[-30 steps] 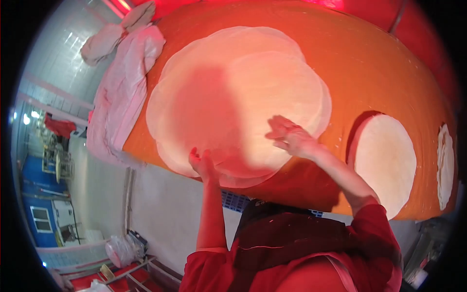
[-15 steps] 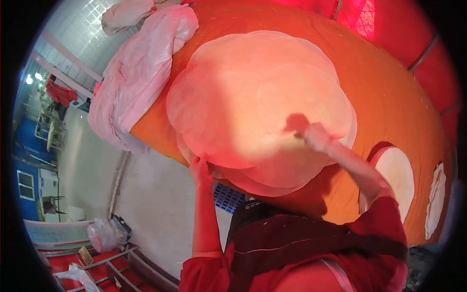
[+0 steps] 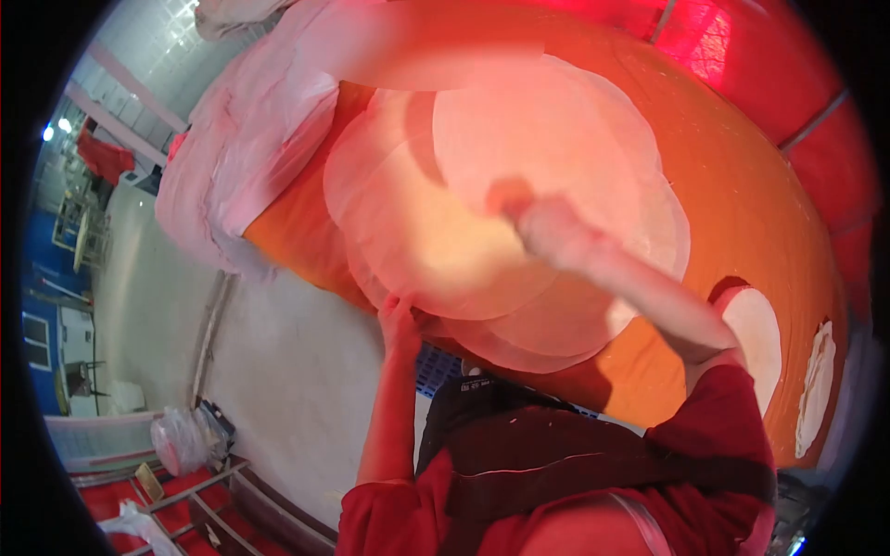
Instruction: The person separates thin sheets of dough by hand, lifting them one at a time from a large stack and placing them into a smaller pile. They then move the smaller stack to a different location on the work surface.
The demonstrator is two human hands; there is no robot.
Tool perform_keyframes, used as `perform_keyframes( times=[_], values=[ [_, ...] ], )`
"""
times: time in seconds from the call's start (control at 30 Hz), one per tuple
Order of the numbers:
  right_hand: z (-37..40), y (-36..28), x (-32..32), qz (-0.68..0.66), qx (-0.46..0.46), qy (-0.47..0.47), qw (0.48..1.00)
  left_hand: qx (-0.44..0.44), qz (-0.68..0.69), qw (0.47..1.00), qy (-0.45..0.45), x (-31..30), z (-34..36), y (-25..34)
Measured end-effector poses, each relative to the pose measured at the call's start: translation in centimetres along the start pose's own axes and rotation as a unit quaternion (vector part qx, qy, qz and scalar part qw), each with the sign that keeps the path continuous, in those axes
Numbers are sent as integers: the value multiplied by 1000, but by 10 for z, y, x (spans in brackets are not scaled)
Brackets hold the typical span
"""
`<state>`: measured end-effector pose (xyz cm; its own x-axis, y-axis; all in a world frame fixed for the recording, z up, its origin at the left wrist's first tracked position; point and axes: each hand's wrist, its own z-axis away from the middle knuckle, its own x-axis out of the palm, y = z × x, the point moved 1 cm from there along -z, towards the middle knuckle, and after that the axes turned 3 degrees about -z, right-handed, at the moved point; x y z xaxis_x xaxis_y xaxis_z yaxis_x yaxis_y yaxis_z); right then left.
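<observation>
A broad stack of thin, pale round sheets (image 3: 556, 130) lies overlapping like petals on an orange cloth (image 3: 742, 204). At the near left rim of the stack, my left hand (image 3: 400, 320) has its fingers pinched together on the edge of a sheet. My right hand (image 3: 552, 227) is over the middle of the sheets, blurred, its fingers not distinct. A small reddish patch shows just beyond its fingertips, and I cannot tell whether it is a held thing or a shadow. Across the far edge of the stack runs a smeared pale orange shape (image 3: 464, 69).
Bunched whitish plastic sheeting (image 3: 250, 139) covers the table's left end. Two pale pieces, a rounded one (image 3: 756, 338) and a narrow wrinkled one (image 3: 816, 389), lie to the right. A blue crate (image 3: 436, 366) shows below the near edge. Lower left are a rack (image 3: 199, 491) and a plastic bag (image 3: 181, 440).
My right hand has moved left and away from me across the sheets. The smeared shape has appeared at the far edge, and the top sheets lie differently. My left hand stays at the rim.
</observation>
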<state>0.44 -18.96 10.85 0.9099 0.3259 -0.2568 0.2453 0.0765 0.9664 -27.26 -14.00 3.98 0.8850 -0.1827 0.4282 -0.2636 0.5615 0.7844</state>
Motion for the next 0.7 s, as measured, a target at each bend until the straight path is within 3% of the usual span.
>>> perform_keyframes(
  times=[0.03, 0.07, 0.13, 0.17, 0.2, 0.23, 0.33, 0.4, 0.47, 0.5, 0.57, 0.6, 0.63, 0.67, 0.7],
  values=[
    [-4, -31, 4, -153, 45, 104, 982, 1, 3, 1000, 9, 0, 2, -1],
    [-9, -54, 5, -301, 87, 203, 928, 9, 14, 1000, -12, 1, 3, -1],
    [-21, -74, 1, -563, 156, 373, 721, 22, 28, 999, -24, 1, 0, 2],
    [-22, -45, -15, -569, 146, 377, 716, 14, 13, 999, -34, 0, 0, 1],
    [-20, 13, -41, -613, 177, 165, 753, 2, -5, 999, -44, -3, 2, -1],
    [-20, 43, -53, -622, 199, -55, 755, -7, -4, 998, -56, -6, 1, -2],
    [-41, 26, -89, -610, 189, -27, 769, 1, 60, 997, -46, -1, 3, -1],
    [-52, -2, -129, -511, 162, 1, 844, -7, 61, 997, -41, 1, 5, 7],
    [-58, -57, -133, -615, 222, 160, 739, -20, 60, 997, -38, -2, 4, 7],
    [-57, -66, -135, -615, 223, 161, 739, -13, 35, 998, -41, -4, 0, 5],
    [-51, -73, -135, -686, 240, 240, 644, -4, 13, 999, -44, -2, -3, 7],
    [-50, -55, -127, -687, 237, 239, 644, 3, -19, 999, -34, 3, 0, 10],
    [-51, -37, -112, -755, 52, -3, 654, 9, -53, 998, -26, 7, 3, 13],
    [-49, -29, -104, -749, -137, -245, 600, 8, -53, 998, -28, 10, 4, 15],
    [-50, -36, -110, -749, -136, -245, 600, 5, -9, 999, -36, 12, 6, 17]
  ],
)
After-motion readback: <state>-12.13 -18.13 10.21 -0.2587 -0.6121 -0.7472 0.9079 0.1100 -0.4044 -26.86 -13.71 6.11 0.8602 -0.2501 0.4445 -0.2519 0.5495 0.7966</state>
